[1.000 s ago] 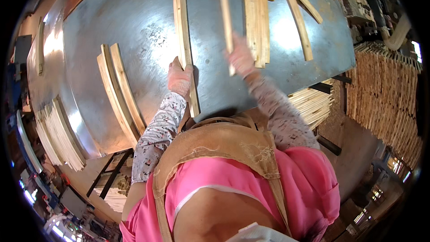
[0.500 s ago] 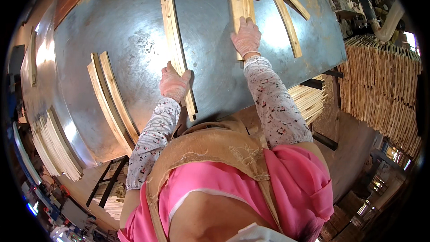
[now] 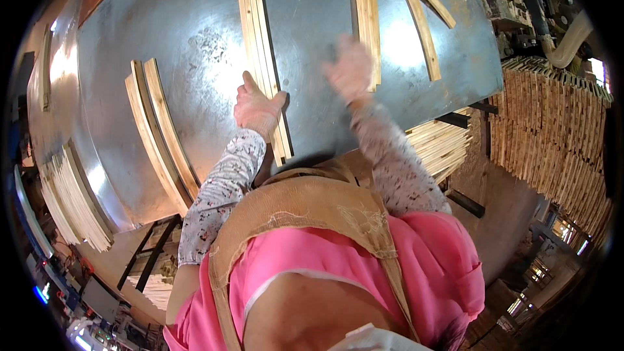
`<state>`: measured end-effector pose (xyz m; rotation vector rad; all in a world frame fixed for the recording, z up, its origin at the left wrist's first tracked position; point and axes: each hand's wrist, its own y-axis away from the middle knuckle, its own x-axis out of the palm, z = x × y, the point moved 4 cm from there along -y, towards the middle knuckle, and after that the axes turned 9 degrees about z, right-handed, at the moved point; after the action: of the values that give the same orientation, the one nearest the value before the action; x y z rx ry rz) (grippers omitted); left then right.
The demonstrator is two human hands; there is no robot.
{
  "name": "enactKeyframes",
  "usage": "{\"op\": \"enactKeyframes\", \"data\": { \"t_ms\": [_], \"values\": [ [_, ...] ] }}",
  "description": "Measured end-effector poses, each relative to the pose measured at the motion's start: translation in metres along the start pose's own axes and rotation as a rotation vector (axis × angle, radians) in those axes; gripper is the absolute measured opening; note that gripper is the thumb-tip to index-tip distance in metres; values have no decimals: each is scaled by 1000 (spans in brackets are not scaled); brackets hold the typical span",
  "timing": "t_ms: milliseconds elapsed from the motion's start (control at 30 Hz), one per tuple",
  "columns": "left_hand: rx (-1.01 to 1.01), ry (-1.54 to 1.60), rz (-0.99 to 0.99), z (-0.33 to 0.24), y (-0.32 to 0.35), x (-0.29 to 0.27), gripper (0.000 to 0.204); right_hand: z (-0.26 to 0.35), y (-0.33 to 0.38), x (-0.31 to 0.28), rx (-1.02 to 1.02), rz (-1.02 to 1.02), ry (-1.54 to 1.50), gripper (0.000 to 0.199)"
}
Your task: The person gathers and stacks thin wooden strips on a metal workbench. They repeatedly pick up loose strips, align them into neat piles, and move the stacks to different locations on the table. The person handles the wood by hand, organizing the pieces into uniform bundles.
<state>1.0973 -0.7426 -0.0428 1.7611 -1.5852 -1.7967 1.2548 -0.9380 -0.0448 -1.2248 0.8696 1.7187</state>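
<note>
A small bundle of long, pale wooden strips (image 3: 259,39) lies lengthwise on the metal tabletop (image 3: 305,39). My gloved left hand (image 3: 258,107) grips it near its close end, thumb over the right side and fingers on the left. My gloved right hand (image 3: 351,70) hangs over the table just left of a group of wider wooden strips (image 3: 368,26). Motion smears its fingers, so their pose is unclear, and nothing can be made out in it.
Two curved strips (image 3: 170,123) lie left of my left hand. Loose strips (image 3: 419,26) fan out at the far right. Stacked strips (image 3: 77,201) stand at the left, with a tall wood stack (image 3: 546,136) beyond the table's right edge. Pipes (image 3: 536,13) are behind it.
My right hand has come off the wider strips and shifted left. The bundle under my left hand now shows one more strip than before. My left hand keeps its grip.
</note>
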Motion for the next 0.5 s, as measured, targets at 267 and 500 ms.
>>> {"op": "enactKeyframes", "data": {
  "t_ms": [267,500],
  "values": [
    [37,-6,-4,-2,-9,2,122,-150,-22,-4,341,285,-643,61],
    [113,25,-84,4,-13,16,131,-34,86,90,-212,523,-640,52]
  ]
}}
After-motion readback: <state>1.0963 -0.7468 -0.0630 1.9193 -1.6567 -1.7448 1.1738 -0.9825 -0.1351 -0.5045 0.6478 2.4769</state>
